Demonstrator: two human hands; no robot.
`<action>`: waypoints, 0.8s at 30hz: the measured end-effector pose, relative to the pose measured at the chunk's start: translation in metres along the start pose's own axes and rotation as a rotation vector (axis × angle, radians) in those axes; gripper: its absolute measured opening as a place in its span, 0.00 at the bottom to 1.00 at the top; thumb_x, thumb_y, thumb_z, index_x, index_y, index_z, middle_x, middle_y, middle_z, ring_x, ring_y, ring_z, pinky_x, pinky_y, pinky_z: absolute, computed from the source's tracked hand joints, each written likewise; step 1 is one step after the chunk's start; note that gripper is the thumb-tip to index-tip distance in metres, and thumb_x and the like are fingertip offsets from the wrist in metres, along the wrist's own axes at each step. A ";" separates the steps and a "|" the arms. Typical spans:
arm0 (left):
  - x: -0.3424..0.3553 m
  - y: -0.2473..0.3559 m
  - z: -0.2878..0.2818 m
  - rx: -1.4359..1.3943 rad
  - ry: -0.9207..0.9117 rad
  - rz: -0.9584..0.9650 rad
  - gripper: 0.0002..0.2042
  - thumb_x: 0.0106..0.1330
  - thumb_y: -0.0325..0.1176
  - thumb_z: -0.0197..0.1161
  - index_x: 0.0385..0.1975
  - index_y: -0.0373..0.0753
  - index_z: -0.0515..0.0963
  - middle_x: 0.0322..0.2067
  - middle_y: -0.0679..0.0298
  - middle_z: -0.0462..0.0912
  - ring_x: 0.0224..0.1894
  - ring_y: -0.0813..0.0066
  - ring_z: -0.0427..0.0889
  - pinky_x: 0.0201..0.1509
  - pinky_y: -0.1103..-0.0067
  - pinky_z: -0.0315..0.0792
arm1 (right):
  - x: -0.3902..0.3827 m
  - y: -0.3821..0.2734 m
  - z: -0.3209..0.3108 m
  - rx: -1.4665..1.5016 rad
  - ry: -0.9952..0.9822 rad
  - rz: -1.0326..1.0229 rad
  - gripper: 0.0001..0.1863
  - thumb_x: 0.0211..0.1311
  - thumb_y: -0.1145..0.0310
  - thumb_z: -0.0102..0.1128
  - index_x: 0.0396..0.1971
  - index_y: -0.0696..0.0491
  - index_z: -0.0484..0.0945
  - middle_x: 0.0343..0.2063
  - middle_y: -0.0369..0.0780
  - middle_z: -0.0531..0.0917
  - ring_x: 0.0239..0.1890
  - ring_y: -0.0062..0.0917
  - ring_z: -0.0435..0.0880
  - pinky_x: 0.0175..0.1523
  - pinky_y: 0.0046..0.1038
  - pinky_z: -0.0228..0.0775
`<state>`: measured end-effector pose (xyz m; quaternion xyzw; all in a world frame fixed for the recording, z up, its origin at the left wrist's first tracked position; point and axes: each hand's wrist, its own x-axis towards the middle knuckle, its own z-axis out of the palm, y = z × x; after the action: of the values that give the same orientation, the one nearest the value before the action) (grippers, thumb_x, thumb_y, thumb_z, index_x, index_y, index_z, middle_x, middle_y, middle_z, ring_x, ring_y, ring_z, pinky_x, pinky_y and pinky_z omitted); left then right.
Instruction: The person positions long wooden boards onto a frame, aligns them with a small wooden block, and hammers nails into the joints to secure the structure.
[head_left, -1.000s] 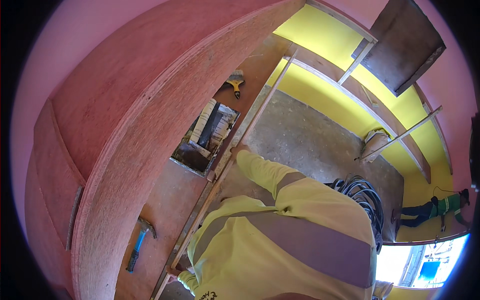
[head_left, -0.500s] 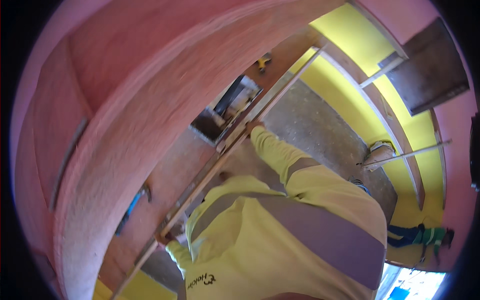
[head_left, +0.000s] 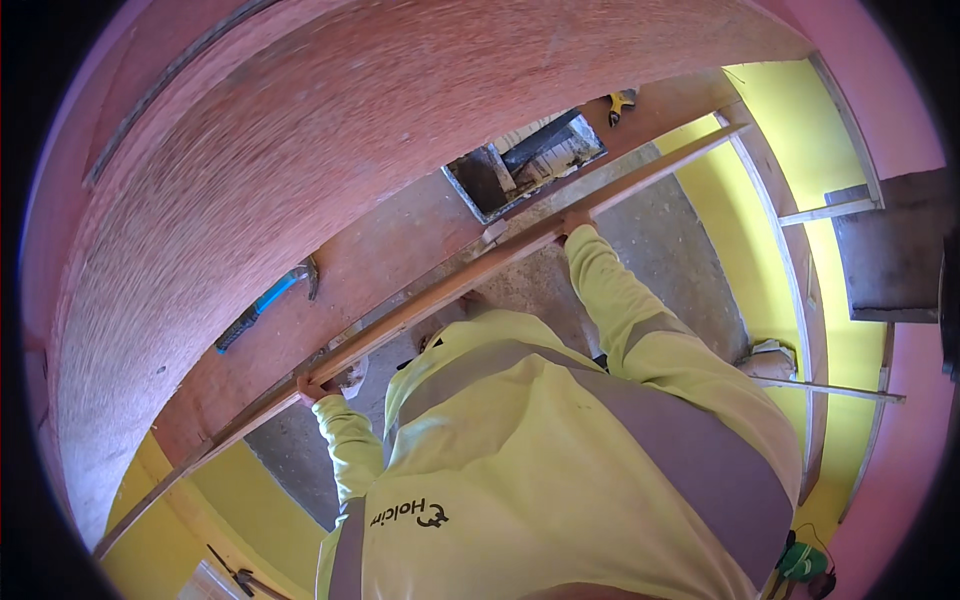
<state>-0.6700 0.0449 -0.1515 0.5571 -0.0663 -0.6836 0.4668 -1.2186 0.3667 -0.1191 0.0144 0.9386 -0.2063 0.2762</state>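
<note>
- Hidden or cut off: a curved pink panel [head_left: 330,170], its face streaked by blur, covers one end of the yellow-handled brush [head_left: 617,107] and part of the rectangular box [head_left: 482,215]. A co-worker in green [head_left: 800,562], lower right, shows only in part. A pale bundle [head_left: 772,360], partly behind the right sleeve, cannot be identified.
- Two hands, one wooden batten [head_left: 437,304]: the batten slants from lower left to upper right before the wearer's chest. The left hand [head_left: 316,389] grips its lower stretch, the right hand [head_left: 575,227] its upper; fingers bend around the wood, but whether the tips press together cannot be told.
- One hammer [head_left: 265,302], blue-handled, lies on the reddish-brown board [head_left: 400,245] beyond the batten; one brush lies farther right. One small wood block [head_left: 493,232] sits just beside the batten.
- Container: the open box holds a dark strip [head_left: 540,142] and pale pieces; finer detail is unclear.
</note>
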 end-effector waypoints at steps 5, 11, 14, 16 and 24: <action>-0.027 0.004 -0.030 0.031 -0.062 0.122 0.12 0.49 0.33 0.53 0.33 0.35 0.71 0.32 0.58 0.73 0.36 0.62 0.77 0.43 0.66 0.75 | -0.034 0.038 0.006 0.661 -0.028 0.073 0.09 0.55 0.68 0.53 0.37 0.49 0.73 0.30 0.40 0.80 0.28 0.32 0.81 0.29 0.38 0.77; -0.104 0.015 -0.010 0.065 0.041 0.129 0.17 0.50 0.32 0.50 0.38 0.28 0.72 0.38 0.54 0.75 0.43 0.62 0.76 0.48 0.68 0.73 | -0.131 0.041 -0.069 1.336 0.042 0.156 0.19 0.53 0.72 0.54 0.46 0.53 0.64 0.38 0.41 0.76 0.37 0.35 0.80 0.36 0.40 0.77; -0.126 0.022 -0.011 0.007 -0.053 0.125 0.13 0.50 0.32 0.51 0.33 0.31 0.73 0.36 0.56 0.76 0.42 0.63 0.76 0.48 0.68 0.73 | -0.145 0.027 -0.093 1.428 0.014 0.064 0.19 0.53 0.73 0.54 0.46 0.55 0.64 0.40 0.41 0.76 0.40 0.35 0.79 0.42 0.38 0.76; -0.146 0.025 0.003 -0.052 -0.058 0.132 0.11 0.51 0.33 0.52 0.30 0.34 0.73 0.34 0.58 0.77 0.40 0.64 0.77 0.49 0.70 0.72 | -0.143 0.014 -0.109 1.468 -0.020 -0.008 0.19 0.54 0.73 0.54 0.47 0.55 0.65 0.40 0.41 0.76 0.40 0.34 0.79 0.45 0.36 0.75; -0.177 0.034 0.074 -0.097 -0.249 0.146 0.14 0.58 0.35 0.54 0.38 0.30 0.74 0.38 0.54 0.78 0.42 0.63 0.78 0.49 0.70 0.73 | -0.067 -0.064 -0.142 1.614 -0.290 -0.178 0.21 0.57 0.74 0.51 0.52 0.57 0.65 0.31 0.42 0.78 0.30 0.28 0.80 0.32 0.32 0.76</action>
<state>-0.7212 0.1202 0.0204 0.4385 -0.1310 -0.7139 0.5299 -1.2436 0.3698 0.0486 0.1072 0.4545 -0.8381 0.2819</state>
